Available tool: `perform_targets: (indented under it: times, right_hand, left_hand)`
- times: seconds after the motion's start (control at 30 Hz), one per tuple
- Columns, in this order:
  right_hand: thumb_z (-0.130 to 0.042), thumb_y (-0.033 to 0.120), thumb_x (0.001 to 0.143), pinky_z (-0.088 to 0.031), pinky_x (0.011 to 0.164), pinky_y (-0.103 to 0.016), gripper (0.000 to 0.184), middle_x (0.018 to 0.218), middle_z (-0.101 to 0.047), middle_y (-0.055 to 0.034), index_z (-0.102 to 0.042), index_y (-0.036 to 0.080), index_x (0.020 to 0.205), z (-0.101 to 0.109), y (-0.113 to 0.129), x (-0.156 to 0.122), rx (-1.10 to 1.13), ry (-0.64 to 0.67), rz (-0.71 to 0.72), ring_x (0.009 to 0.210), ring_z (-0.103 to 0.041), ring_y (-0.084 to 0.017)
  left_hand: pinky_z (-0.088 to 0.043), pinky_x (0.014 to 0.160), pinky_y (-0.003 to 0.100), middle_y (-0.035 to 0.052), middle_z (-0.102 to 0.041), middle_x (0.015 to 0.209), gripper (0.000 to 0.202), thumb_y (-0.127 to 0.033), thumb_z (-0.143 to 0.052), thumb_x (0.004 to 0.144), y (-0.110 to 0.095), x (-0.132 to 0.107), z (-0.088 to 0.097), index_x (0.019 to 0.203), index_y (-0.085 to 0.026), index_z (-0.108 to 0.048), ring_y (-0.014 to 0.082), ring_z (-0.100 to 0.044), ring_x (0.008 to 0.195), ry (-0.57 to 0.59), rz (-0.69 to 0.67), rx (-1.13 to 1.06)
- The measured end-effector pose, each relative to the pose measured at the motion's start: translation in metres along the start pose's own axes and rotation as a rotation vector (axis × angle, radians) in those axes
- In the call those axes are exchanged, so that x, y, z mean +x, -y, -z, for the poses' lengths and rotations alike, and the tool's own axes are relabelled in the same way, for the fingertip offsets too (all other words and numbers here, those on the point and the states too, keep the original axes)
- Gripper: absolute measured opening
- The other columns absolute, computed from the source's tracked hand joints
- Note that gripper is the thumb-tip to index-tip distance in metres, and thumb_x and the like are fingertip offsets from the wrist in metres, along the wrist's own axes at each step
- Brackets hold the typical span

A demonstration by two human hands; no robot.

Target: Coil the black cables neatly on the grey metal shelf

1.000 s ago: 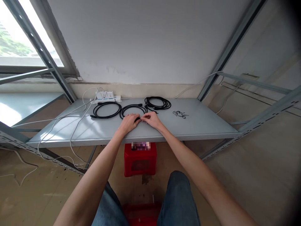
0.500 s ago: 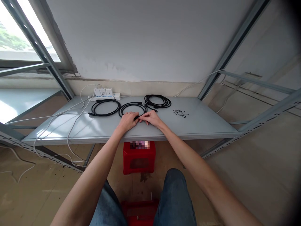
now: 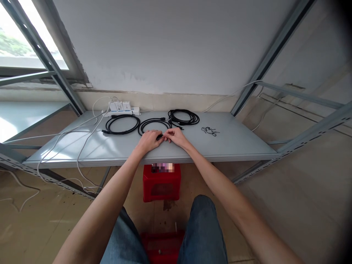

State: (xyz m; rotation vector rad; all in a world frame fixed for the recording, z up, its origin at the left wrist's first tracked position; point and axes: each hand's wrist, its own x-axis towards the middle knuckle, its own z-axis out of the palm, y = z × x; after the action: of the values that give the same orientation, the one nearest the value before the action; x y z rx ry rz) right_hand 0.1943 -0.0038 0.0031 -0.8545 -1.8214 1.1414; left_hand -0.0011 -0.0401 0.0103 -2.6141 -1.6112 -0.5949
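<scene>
A coiled black cable [image 3: 153, 124] lies in the middle of the grey shelf board [image 3: 233, 143]. My left hand [image 3: 148, 140] is closed on the near side of this coil. My right hand [image 3: 176, 136] pinches the same cable just to the right, fingertips almost touching the left hand's. A second black coil [image 3: 121, 124] lies to the left and a third, thicker bundle [image 3: 183, 118] to the right behind my hands. A small tangle of thin black wire ties [image 3: 210, 131] rests further right.
A white power strip [image 3: 121, 107] sits at the back left with white cords [image 3: 82, 146] trailing over the shelf's left edge to the floor. A red stool [image 3: 161, 182] stands under the shelf. Slanted metal frame bars [image 3: 264, 62] flank both sides.
Both hands stay pinched on the middle coil, with only small finger shifts. The view has drifted slightly, so everything sits a little lower left.
</scene>
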Motion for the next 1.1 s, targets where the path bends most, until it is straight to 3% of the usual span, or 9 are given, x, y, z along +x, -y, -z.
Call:
perform_targets:
  times: [0.17,0.37,0.6,0.73,0.87,1.1]
  right_hand:
    - [-0.081,0.067,0.074,-0.046,0.057,-0.029,0.051,0.065,-0.068,-0.0042,-0.073,0.017,0.074,-0.001,-0.001,-0.001,-0.048,-0.018,0.0,0.057,-0.054,-0.014]
    - [-0.073,0.046,0.087,-0.051,0.077,-0.033,0.028,0.085,-0.076,-0.0071,-0.075,0.018,0.081,-0.002,0.0,-0.005,-0.266,-0.173,0.164,0.078,-0.063,-0.019]
    - [-0.065,0.027,0.093,-0.05,0.075,-0.029,0.014,0.09,-0.071,-0.0062,-0.072,0.017,0.085,-0.004,0.001,-0.006,-0.411,-0.196,0.228,0.081,-0.064,-0.018]
    - [-0.061,0.019,0.097,-0.052,0.082,-0.032,0.013,0.094,-0.067,-0.0063,-0.07,0.018,0.088,-0.009,0.005,-0.011,-0.566,-0.2,0.338,0.088,-0.063,-0.019]
    - [-0.056,0.016,0.103,-0.049,0.094,-0.038,0.016,0.102,-0.067,-0.0097,-0.071,0.018,0.096,-0.017,0.011,-0.018,-0.861,-0.18,0.429,0.103,-0.059,-0.025]
    - [-0.045,0.015,0.109,-0.042,0.095,-0.04,0.028,0.104,-0.066,-0.0126,-0.072,0.016,0.103,-0.022,0.017,-0.022,-1.175,-0.101,0.435,0.106,-0.053,-0.028]
  left_hand:
    - [-0.049,0.092,0.039,0.0114,-0.078,0.106,0.026,-0.038,-0.05,0.105,-0.001,-0.001,0.001,0.103,-0.023,-0.071,0.0306,-0.072,0.106,-0.001,-0.006,0.013]
    - [-0.05,0.096,0.041,0.012,-0.078,0.108,0.025,-0.035,-0.051,0.102,-0.001,0.0,0.0,0.11,-0.022,-0.072,0.0314,-0.071,0.109,0.01,0.007,0.02]
    - [-0.05,0.095,0.04,0.0118,-0.078,0.109,0.028,-0.035,-0.051,0.103,0.0,0.0,-0.001,0.113,-0.022,-0.073,0.0313,-0.072,0.109,0.01,0.005,0.03]
    - [-0.05,0.094,0.04,0.0107,-0.079,0.11,0.028,-0.033,-0.05,0.103,-0.001,-0.001,0.0,0.113,-0.022,-0.073,0.0309,-0.072,0.11,0.001,0.014,0.035]
    - [-0.05,0.095,0.038,0.0092,-0.079,0.11,0.024,-0.03,-0.053,0.1,-0.002,0.0,-0.001,0.111,-0.023,-0.074,0.0299,-0.072,0.11,-0.001,0.033,0.041]
    - [-0.049,0.087,0.036,0.0107,-0.079,0.108,0.02,-0.03,-0.055,0.098,-0.003,0.001,0.002,0.101,-0.023,-0.074,0.0299,-0.073,0.105,-0.006,0.05,0.011]
